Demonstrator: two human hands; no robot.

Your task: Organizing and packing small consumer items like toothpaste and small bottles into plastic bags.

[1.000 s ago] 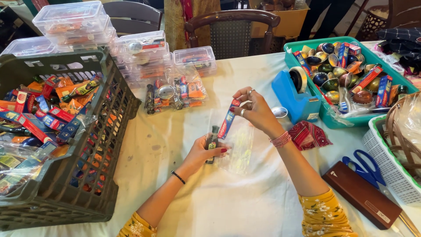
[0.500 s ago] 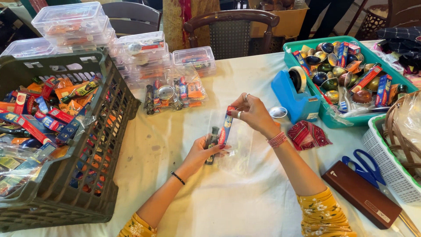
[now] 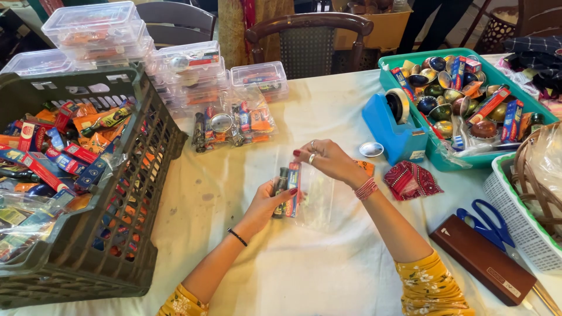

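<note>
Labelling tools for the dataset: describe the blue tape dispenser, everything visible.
The blue tape dispenser looks like moulded plastic: a wedge-shaped body, higher at the back, holding an upright roll of tape in its top slot. It stands on the white tablecloth, against the teal tray. Neither hand touches it.

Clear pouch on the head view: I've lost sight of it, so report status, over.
Left hand grips small packets at clear pouch. Right hand pinches the top of them. Red cloth and tape dispenser close by, not touching.
</note>
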